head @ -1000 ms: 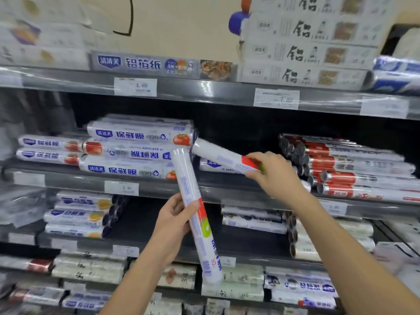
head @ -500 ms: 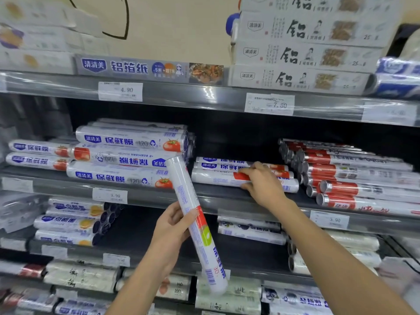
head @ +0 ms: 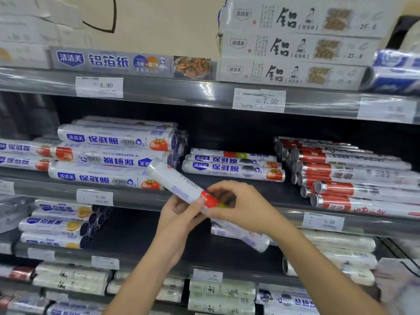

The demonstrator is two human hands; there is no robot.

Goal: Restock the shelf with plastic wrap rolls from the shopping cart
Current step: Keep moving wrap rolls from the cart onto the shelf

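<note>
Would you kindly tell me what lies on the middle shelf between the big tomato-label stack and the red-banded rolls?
In the head view, a small stack of tomato-label rolls lies between the big stack and the red-banded rolls.

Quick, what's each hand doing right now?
Left hand: grips the plastic wrap roll from underneath.
Right hand: pinches the same roll at its red end.

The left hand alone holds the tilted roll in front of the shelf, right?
Not alone. The head view shows the right hand also gripping the tilted roll at its red band, beside the left hand, in front of the shelf.
</note>
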